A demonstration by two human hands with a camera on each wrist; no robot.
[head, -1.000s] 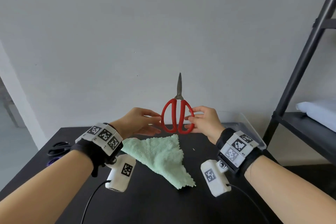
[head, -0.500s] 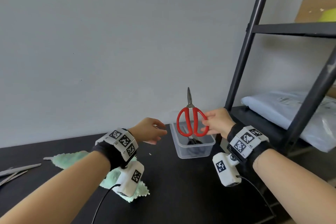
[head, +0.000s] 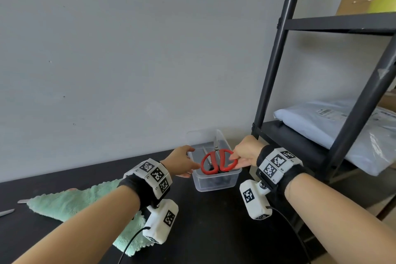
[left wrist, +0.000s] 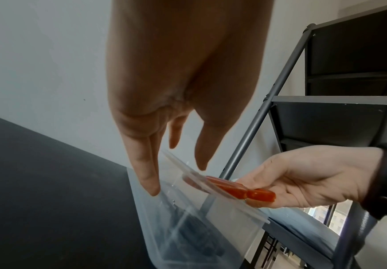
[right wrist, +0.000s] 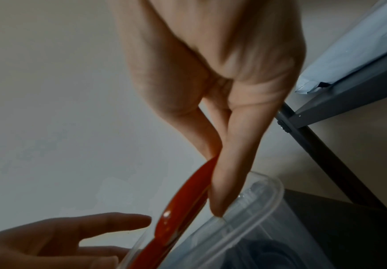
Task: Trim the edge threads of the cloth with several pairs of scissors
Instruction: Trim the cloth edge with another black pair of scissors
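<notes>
My right hand point(head: 244, 155) pinched the red-handled steel scissors point(head: 218, 162) over the clear plastic tub point(head: 216, 182) for stowing, my left hand point(head: 182, 162) loose-fingered beside it.

One head view, two wrist views

The head camera looks forward and down over both forearms at the table point(head: 214, 231); each wrist camera looks close along its own fingers, and all three share the clear box point(head: 216, 181) and red scissors point(head: 220, 162).
</notes>
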